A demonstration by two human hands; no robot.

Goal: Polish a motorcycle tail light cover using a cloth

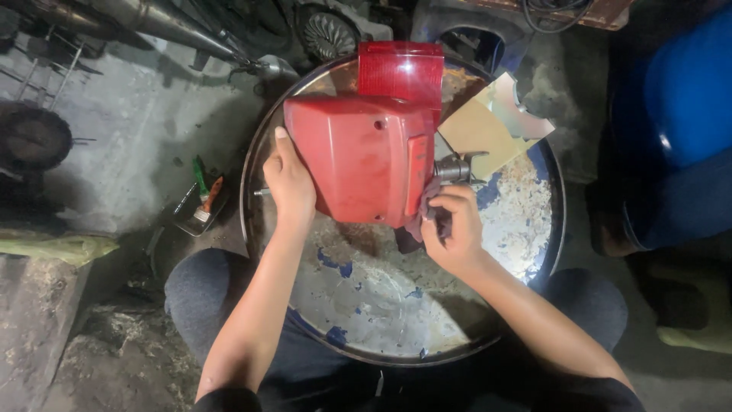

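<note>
Red plastic formed the tail-lamp housing [358, 156], which stood on the far half of a round drum top [396, 305], its paint flaked to bare metal with blue patches. A darker red lens [400, 70] capped the housing's far end, reaching close to the drum's far rim. The left hand [288, 181] pressed flat against the housing's left edge, fingers together and wrapped round the side, thumb lying along the face. The right hand [451, 229] was closed on a dull red rag [424, 210] held against the housing's right edge, fingers curled tight over the cloth. A metal stub fitting [454, 168] projected from that right side, just beyond the rag. A tan card piece [488, 126] leaned at the far right, touching the drum's surface behind the fitting. Open drum surface lay on the near side, between the forearms, and to the right of the right hand up to the rim. Off the drum to the left, a small tray [200, 210] with green and orange tools sat on the concrete floor [130, 152], well apart from the left hand. A blue barrel [682, 114] stood close beyond the drum's right rim.
</note>
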